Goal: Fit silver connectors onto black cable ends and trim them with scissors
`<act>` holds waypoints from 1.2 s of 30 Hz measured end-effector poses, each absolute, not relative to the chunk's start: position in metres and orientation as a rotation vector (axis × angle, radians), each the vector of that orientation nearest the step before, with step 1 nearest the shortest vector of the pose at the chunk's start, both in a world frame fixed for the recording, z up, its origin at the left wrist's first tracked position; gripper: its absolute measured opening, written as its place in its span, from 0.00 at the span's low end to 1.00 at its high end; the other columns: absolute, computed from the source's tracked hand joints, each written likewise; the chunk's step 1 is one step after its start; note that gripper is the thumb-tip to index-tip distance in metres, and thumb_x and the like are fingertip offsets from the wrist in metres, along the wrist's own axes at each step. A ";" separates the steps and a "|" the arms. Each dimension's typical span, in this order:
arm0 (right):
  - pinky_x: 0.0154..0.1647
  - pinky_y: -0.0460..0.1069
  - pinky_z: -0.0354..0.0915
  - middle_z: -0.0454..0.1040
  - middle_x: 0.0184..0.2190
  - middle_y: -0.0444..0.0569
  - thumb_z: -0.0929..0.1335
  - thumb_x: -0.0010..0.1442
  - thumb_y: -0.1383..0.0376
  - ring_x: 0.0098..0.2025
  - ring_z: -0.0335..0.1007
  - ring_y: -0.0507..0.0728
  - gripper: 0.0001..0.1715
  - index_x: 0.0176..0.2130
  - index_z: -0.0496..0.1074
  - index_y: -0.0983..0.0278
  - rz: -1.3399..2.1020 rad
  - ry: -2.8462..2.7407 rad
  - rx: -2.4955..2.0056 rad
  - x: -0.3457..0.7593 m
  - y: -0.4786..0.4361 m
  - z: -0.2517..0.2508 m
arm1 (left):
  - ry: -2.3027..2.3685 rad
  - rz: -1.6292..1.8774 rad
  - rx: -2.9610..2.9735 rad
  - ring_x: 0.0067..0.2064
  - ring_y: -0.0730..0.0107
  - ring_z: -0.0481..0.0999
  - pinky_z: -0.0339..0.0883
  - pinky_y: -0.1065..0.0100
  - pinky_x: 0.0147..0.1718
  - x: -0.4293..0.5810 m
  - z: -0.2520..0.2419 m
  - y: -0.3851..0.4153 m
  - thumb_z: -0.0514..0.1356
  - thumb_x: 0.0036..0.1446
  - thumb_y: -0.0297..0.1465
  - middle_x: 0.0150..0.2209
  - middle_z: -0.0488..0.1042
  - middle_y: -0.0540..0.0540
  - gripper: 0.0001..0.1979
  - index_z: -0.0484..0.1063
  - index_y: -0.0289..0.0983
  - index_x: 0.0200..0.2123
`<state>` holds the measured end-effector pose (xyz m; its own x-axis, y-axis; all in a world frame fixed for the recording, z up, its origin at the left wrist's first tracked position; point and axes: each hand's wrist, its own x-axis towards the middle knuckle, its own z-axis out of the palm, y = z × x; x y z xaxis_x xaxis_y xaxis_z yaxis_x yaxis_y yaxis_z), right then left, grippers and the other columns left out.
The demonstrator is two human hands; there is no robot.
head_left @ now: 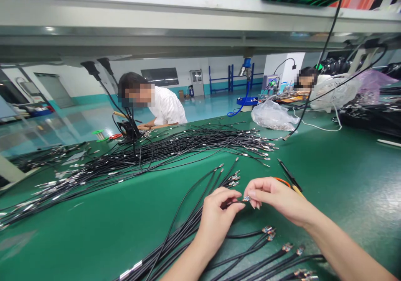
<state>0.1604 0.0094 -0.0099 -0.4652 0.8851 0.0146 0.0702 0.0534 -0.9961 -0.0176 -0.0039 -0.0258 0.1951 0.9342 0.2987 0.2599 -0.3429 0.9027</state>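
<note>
My left hand (pixel 217 212) pinches a black cable (pixel 235 202) close to its end, thumb and forefinger closed round it. Fingertips of my right hand (pixel 274 195) close on the small metal connector (pixel 247 198) at that cable's tip. Under and left of my left hand runs a bundle of black cables (pixel 184 231) with bare metal ends. To the right of my left wrist lie more cables with metal connectors (pixel 286 247) on their ends, pointing right. Fingertips partly hide the held connector.
A long pile of black cables (pixel 175 145) stretches across the green table (pixel 103 214). A black pen-like tool (pixel 290 174) lies beyond my right hand. A plastic bag (pixel 274 116) and a white fan (pixel 333 90) stand behind. Overhead runs a shelf (pixel 188 15). A person (pixel 167 105) sits opposite.
</note>
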 end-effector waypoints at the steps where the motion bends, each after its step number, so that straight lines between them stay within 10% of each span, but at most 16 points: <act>1: 0.30 0.46 0.58 0.67 0.22 0.44 0.67 0.54 0.57 0.26 0.60 0.50 0.15 0.29 0.69 0.67 1.483 -1.640 -0.976 0.160 0.009 -0.010 | 1.130 1.188 1.741 0.30 0.68 0.69 0.62 0.71 0.30 -0.018 -0.025 -0.004 0.63 0.44 0.26 0.28 0.72 0.47 0.06 0.76 0.38 0.29; 36: 0.23 0.44 0.50 0.59 0.16 0.39 0.62 0.56 0.63 0.21 0.53 0.49 0.16 0.19 0.59 0.64 1.102 -1.743 -1.137 0.147 0.005 -0.017 | 0.981 1.108 1.299 0.28 0.74 0.65 0.59 0.74 0.29 -0.015 -0.025 -0.005 0.63 0.45 0.29 0.25 0.71 0.49 0.04 0.75 0.33 0.25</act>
<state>0.1472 0.0045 -0.0170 -0.3086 0.9410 0.1387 0.2785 0.2288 -0.9328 -0.0154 -0.0048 -0.0248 0.2156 0.9749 0.0560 -0.0627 -0.0435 0.9971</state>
